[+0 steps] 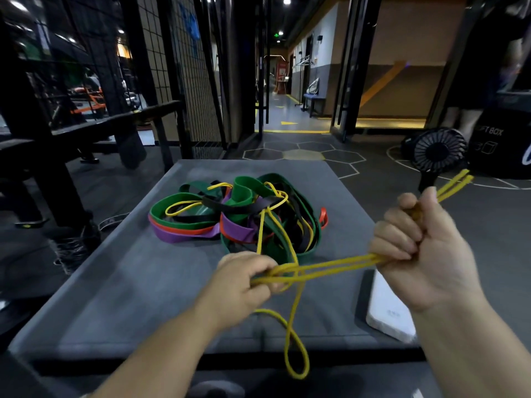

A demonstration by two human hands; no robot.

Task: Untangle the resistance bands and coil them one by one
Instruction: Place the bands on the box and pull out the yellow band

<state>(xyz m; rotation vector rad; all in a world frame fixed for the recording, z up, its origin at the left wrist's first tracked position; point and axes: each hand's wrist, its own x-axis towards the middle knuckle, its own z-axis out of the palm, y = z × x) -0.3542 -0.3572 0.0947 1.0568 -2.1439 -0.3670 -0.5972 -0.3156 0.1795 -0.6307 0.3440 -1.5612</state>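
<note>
Two grips share one thin yellow band point(339, 262). The right grip point(416, 248) is a closed fist round several doubled strands, whose ends poke out past the knuckles. The left grip point(247, 278), lower and closer in, has its fingers curled round the same strands where they cross. Between them the strands run fairly straight, and a slack loop hangs over the near edge of the grey surface point(129, 282). Two yellow strands climb from the left grip into the tangle point(238, 216) of green, purple, red and black bands at mid-surface. The band probably frees best if the right fist stays firm while the left works the crossing loose and eases those strands out gently; a hard tug would likely tighten the knot.
</note>
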